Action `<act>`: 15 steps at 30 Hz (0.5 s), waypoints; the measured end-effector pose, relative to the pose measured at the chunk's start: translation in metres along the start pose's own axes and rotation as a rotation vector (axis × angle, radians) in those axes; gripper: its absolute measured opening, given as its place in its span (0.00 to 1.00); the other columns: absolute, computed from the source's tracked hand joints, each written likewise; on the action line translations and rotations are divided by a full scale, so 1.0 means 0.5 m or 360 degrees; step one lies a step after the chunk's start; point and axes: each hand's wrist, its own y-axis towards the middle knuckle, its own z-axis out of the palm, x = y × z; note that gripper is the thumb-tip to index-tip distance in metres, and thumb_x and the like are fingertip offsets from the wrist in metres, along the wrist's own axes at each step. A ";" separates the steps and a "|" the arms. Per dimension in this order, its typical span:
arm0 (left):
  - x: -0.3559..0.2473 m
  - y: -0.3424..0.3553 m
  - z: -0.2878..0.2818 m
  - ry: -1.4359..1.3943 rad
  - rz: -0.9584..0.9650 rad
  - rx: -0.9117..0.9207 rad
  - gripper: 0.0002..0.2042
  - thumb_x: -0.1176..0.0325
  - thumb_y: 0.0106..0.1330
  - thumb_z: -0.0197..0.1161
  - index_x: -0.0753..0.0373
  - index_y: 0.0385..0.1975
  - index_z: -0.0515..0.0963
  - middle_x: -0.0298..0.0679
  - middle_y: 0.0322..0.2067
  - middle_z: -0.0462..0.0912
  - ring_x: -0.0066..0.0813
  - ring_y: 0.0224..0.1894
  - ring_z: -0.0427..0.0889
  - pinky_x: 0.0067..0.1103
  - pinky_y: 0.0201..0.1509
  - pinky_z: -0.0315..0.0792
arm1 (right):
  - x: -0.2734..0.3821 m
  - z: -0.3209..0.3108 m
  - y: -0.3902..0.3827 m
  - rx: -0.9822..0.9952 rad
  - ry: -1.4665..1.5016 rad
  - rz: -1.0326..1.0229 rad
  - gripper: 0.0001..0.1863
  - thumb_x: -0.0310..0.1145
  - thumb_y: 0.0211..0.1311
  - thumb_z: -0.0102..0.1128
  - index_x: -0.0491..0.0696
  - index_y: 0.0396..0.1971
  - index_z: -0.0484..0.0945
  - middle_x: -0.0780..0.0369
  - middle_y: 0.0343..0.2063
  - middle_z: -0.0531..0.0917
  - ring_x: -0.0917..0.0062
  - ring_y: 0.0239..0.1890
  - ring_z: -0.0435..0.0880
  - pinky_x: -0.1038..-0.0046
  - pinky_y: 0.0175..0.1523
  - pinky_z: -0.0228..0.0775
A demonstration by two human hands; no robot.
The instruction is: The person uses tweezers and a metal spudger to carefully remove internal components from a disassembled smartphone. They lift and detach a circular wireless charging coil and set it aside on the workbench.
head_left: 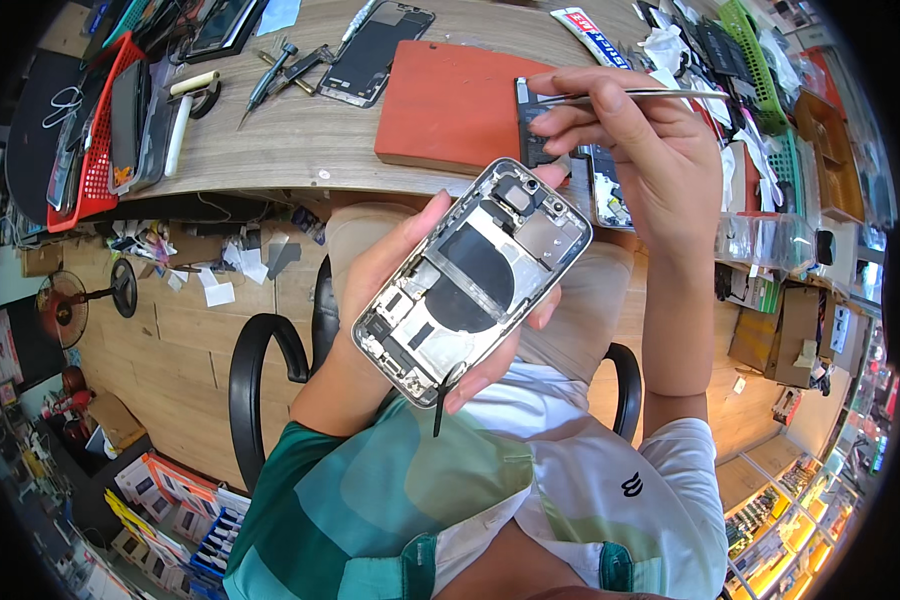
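My left hand (398, 245) is closed around an opened phone housing (450, 347), holding it tilted above my lap with its inside facing up. A round black patch, camera parts and small boards show inside, and a thin black strip (439, 415) hangs from its lower end. Raised over the table edge, my right hand (655, 140) pinches slim metal tweezers (675, 93). The tweezers' tip is near a flat black phone part (530, 135) on the right side of a red block (445, 105). My right fingers partly cover that part; whether the tip touches it, I cannot tell.
A detached phone screen (378, 55), a pen-like screwdriver (267, 88) and a white-handled roller (178, 135) lie on the table. Left stands a red basket (92, 140) of phones; right, a glue tube (590, 38) and a green basket (755, 60). Chair armrests (255, 390) flank me.
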 end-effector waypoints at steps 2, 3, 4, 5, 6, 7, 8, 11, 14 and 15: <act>0.000 0.002 0.000 0.0024 0.0002 -0.0008 0.37 0.40 0.84 0.34 0.53 0.85 0.41 0.69 0.47 0.72 0.52 0.15 0.80 0.32 0.12 0.74 | -0.006 0.006 0.007 -0.0064 0.0000 0.0047 0.19 0.36 0.83 0.55 0.33 0.54 0.82 0.42 0.54 0.86 0.67 0.47 0.91 0.70 0.50 0.85; 0.000 0.003 0.000 0.0035 0.0010 -0.0014 0.37 0.41 0.84 0.34 0.53 0.85 0.41 0.68 0.47 0.73 0.52 0.15 0.80 0.32 0.12 0.74 | -0.010 0.007 0.011 -0.0072 0.0014 0.0065 0.19 0.36 0.84 0.55 0.33 0.53 0.82 0.43 0.53 0.86 0.67 0.47 0.91 0.70 0.51 0.85; 0.000 0.003 0.001 0.0046 0.0019 -0.0020 0.37 0.41 0.84 0.34 0.53 0.85 0.41 0.68 0.47 0.73 0.52 0.15 0.80 0.32 0.12 0.74 | -0.013 0.009 0.014 -0.0080 0.0027 0.0084 0.19 0.36 0.84 0.55 0.33 0.53 0.82 0.43 0.53 0.87 0.67 0.47 0.91 0.70 0.51 0.85; -0.001 0.003 0.002 0.0086 0.0034 -0.0043 0.37 0.41 0.84 0.34 0.53 0.85 0.41 0.68 0.47 0.73 0.52 0.15 0.80 0.32 0.12 0.74 | -0.017 0.009 0.016 -0.0089 0.0038 0.0103 0.19 0.36 0.84 0.55 0.33 0.53 0.82 0.43 0.53 0.87 0.68 0.47 0.91 0.70 0.51 0.85; -0.001 0.003 0.003 0.0126 0.0049 -0.0067 0.37 0.41 0.84 0.34 0.54 0.85 0.41 0.68 0.47 0.73 0.52 0.15 0.80 0.33 0.11 0.74 | -0.020 0.008 0.017 -0.0102 0.0050 0.0121 0.19 0.37 0.84 0.55 0.33 0.53 0.82 0.43 0.53 0.87 0.67 0.47 0.90 0.70 0.51 0.85; -0.001 0.003 0.004 0.0165 0.0065 -0.0090 0.37 0.41 0.84 0.34 0.54 0.85 0.41 0.68 0.47 0.73 0.52 0.15 0.80 0.33 0.11 0.74 | -0.024 0.007 0.018 -0.0116 0.0062 0.0140 0.19 0.37 0.84 0.55 0.34 0.53 0.82 0.44 0.53 0.87 0.67 0.47 0.90 0.70 0.51 0.84; -0.002 0.003 0.004 0.0166 0.0068 -0.0095 0.37 0.41 0.84 0.34 0.55 0.85 0.41 0.68 0.46 0.73 0.52 0.15 0.80 0.33 0.12 0.74 | -0.026 0.006 0.018 -0.0127 0.0075 0.0160 0.19 0.37 0.84 0.55 0.34 0.54 0.83 0.45 0.53 0.87 0.67 0.47 0.90 0.70 0.51 0.84; -0.003 0.002 0.003 0.0161 0.0065 -0.0098 0.37 0.42 0.84 0.35 0.56 0.85 0.41 0.69 0.46 0.74 0.52 0.15 0.79 0.33 0.12 0.75 | -0.025 0.008 0.015 -0.0231 0.0106 0.0112 0.17 0.38 0.78 0.64 0.36 0.47 0.87 0.54 0.45 0.91 0.74 0.42 0.91 0.75 0.47 0.83; -0.001 0.003 0.002 0.0127 0.0050 -0.0134 0.37 0.42 0.84 0.35 0.60 0.83 0.43 0.71 0.45 0.74 0.52 0.13 0.79 0.32 0.11 0.74 | -0.006 -0.011 0.001 -0.0072 -0.0262 -0.0090 0.17 0.39 0.77 0.66 0.38 0.46 0.88 0.58 0.43 0.91 0.78 0.41 0.89 0.76 0.46 0.80; 0.003 0.003 0.005 0.0104 0.0055 -0.0185 0.38 0.42 0.84 0.36 0.63 0.82 0.44 0.73 0.45 0.74 0.51 0.12 0.78 0.31 0.09 0.74 | 0.002 -0.001 -0.007 -0.0039 -0.0183 -0.0181 0.14 0.37 0.75 0.68 0.40 0.45 0.89 0.61 0.40 0.90 0.80 0.40 0.87 0.76 0.46 0.78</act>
